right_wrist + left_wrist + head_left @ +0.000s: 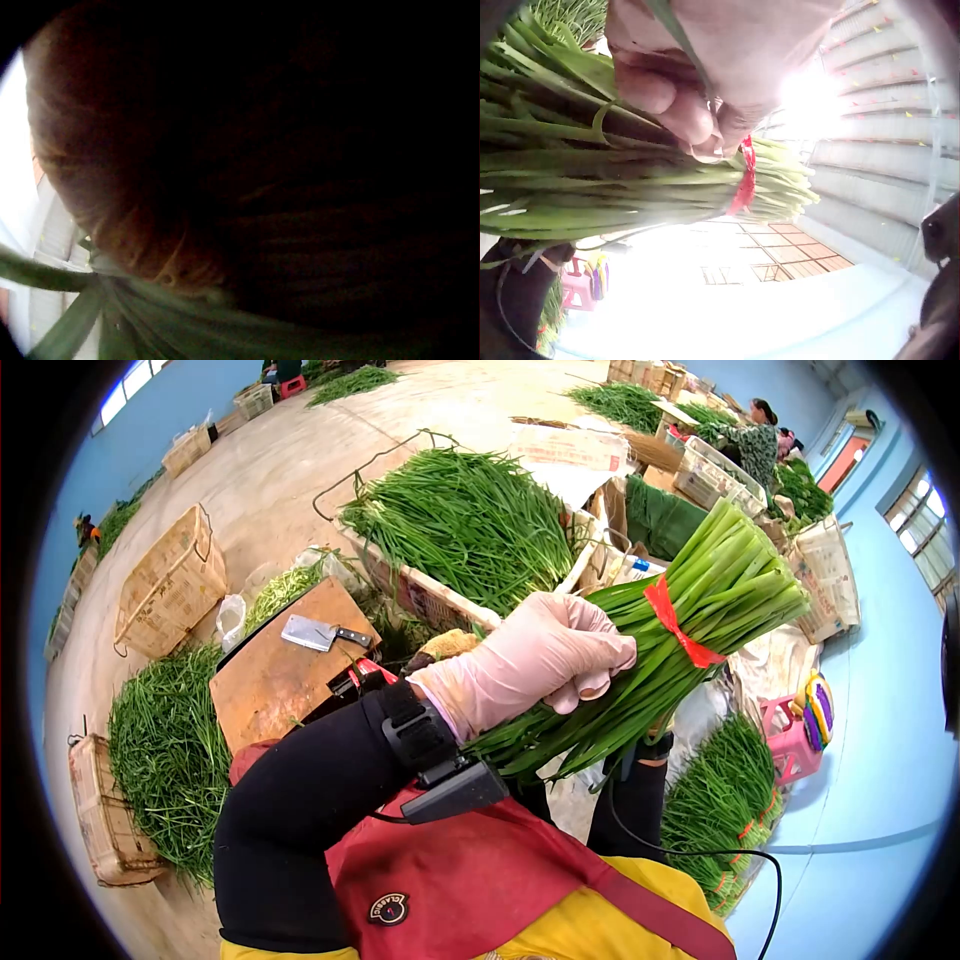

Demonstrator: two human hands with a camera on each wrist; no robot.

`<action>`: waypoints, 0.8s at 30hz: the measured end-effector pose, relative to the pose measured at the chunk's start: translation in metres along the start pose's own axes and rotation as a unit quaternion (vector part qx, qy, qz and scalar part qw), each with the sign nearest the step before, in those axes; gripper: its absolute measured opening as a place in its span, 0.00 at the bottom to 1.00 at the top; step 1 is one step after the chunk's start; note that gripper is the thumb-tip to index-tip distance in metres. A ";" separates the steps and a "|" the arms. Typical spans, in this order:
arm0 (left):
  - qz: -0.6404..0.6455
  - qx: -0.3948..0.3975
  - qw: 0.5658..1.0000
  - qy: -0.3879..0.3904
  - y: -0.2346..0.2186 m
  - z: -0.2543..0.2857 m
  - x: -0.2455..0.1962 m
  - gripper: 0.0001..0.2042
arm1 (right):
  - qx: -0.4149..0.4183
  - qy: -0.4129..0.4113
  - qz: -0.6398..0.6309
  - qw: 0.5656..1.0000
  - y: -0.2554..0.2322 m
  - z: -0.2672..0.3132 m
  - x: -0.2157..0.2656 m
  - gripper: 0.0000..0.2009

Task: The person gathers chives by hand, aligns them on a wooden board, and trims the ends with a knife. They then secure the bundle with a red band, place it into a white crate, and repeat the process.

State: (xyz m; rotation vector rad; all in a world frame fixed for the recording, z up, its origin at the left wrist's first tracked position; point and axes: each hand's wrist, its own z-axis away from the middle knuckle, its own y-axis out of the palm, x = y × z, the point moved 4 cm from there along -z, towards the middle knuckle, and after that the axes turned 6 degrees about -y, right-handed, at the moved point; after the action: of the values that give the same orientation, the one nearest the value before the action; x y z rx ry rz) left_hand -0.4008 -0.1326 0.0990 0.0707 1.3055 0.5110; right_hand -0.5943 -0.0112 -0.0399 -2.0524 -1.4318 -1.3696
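A bunch of green chives (pixel 735 575), tied with a red band (pixel 680 622), is held up in front of the body, its pale cut stems toward the upper right. My left hand (pixel 540 650), in a thin pinkish glove, is over the leafy part. In the left wrist view its fingertips pinch a narrow green leaf (pixel 676 34) close to the red band (pixel 742 180). My right hand (pixel 112 180) holds the bunch from beneath; the head view hides it behind the leaves, and the right wrist view is mostly dark, with leaves (pixel 165 322) along the glove.
A crate heaped with loose chives (pixel 460 525) stands ahead. On the left, a cleaver (pixel 312 633) lies on a wooden board (pixel 285 680), near an upright crate (pixel 175 585) and a chive pile (pixel 165 750). Banded bunches (pixel 720 810) and a pink stool (pixel 790 745) are on the right.
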 end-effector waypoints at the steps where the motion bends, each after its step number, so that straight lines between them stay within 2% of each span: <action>1: 0.007 -0.007 1.000 0.003 0.001 0.002 -0.001 0.08 | -0.001 0.000 -0.002 1.000 0.001 0.000 0.000 0.26; 3: 0.028 -0.029 0.999 0.012 0.006 0.004 -0.003 0.07 | -0.001 -0.001 -0.001 1.000 0.002 -0.002 -0.001 0.26; 4: 0.049 -0.016 0.998 0.026 0.005 0.004 -0.002 0.07 | -0.003 -0.002 -0.002 1.000 0.001 -0.002 -0.001 0.26; 7: 0.019 0.001 1.000 0.009 0.007 0.010 -0.005 0.07 | 0.000 -0.003 -0.005 1.000 0.005 -0.001 -0.002 0.26; 9: -0.014 -0.014 0.999 -0.026 0.003 0.013 -0.002 0.07 | -0.002 -0.008 -0.009 1.000 0.005 -0.002 -0.001 0.26; 13: -0.034 0.009 0.996 -0.077 0.010 0.021 -0.011 0.07 | 0.000 -0.010 -0.014 1.000 0.006 -0.001 0.000 0.26; 17: -0.043 -0.003 0.996 -0.076 0.016 0.026 -0.011 0.08 | 0.005 -0.024 -0.019 1.000 0.008 -0.002 0.002 0.27; 20: -0.074 -0.103 0.991 -0.032 0.028 0.031 -0.012 0.12 | 0.018 -0.050 -0.014 0.998 0.019 -0.009 0.003 0.27; 22: -0.123 -0.118 0.985 -0.012 0.038 0.032 -0.012 0.14 | 0.024 -0.076 -0.001 0.997 0.023 -0.011 0.006 0.27; 24: -0.193 -0.172 0.965 0.030 0.040 0.028 -0.006 0.13 | 0.025 -0.103 0.001 0.994 0.025 -0.012 0.011 0.27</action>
State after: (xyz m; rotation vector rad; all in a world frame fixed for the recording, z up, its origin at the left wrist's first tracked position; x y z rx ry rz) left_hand -0.3881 -0.0930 0.1259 -0.4836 1.2321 0.3984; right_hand -0.5787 -0.0250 -0.0179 -2.2162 -1.5266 -1.1352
